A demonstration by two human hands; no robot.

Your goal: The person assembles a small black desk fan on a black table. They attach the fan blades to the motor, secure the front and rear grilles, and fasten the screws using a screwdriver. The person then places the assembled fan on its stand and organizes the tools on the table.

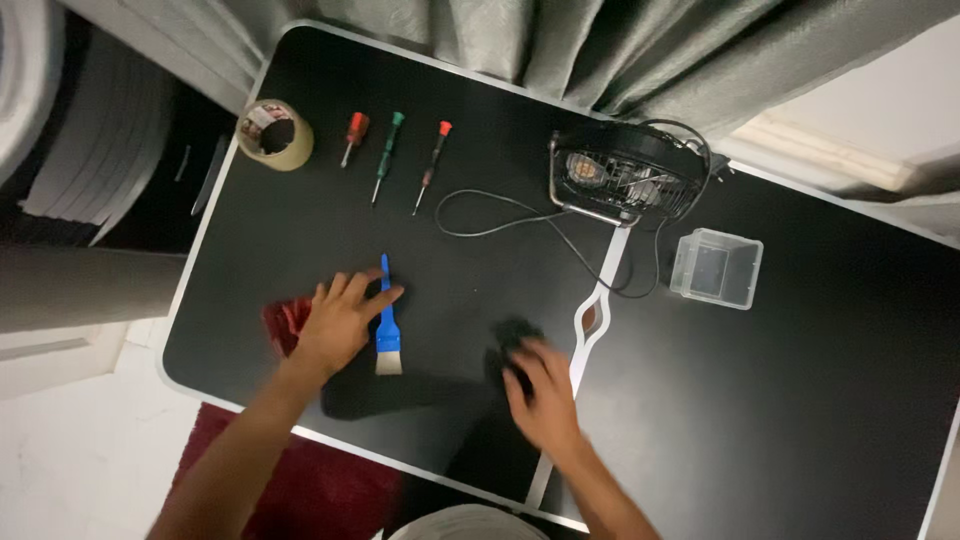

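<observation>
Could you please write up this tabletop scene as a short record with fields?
surface: black table with a white edge
left hand: left hand open, fingertips touching the blue brush, partly over a red cloth
right hand: right hand on a blurred dark object; grip unclear
far edge: tape roll, three small screwdrivers
right of centre: small black fan with its cable, clear plastic box

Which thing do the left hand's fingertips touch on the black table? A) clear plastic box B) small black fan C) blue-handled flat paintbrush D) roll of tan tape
C: the left hand has its fingertips on the blue-handled flat paintbrush.
</observation>
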